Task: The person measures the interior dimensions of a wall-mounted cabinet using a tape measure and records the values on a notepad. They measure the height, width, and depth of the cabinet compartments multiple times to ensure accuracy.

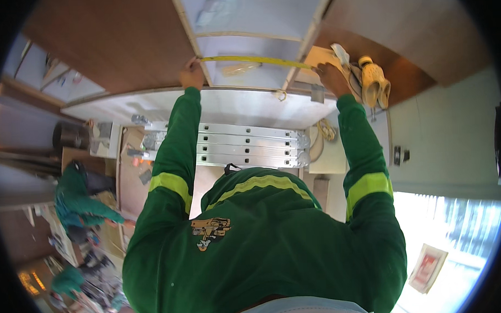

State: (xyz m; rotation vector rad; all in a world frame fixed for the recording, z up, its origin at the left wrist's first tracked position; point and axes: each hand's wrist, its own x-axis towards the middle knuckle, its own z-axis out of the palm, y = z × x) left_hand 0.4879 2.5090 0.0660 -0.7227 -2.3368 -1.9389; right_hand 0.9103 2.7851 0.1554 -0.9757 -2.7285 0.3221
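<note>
A yellow tape measure blade (pixel 252 60) is stretched almost level between my two hands, across the front of a pale cabinet frame (pixel 249 34). My left hand (pixel 191 76) pinches the blade's left end against the frame's left upright, beside a brown panel. At the other end, my right hand (pixel 331 78) is closed round the tape by the right upright. Whether the tape's case sits inside that hand is hidden. Just right of it, a pair of yellow clogs (pixel 372 80) and other footwear lie on a brown surface.
Below my arms lies a silver metal ladder (pixel 247 144). A coiled yellowish cord (pixel 327 130) rests on a white surface to the right. Two people in green, one nearer (pixel 78 201) and one farther (pixel 67 281), are at the left. A bright window (pixel 457 232) is at lower right.
</note>
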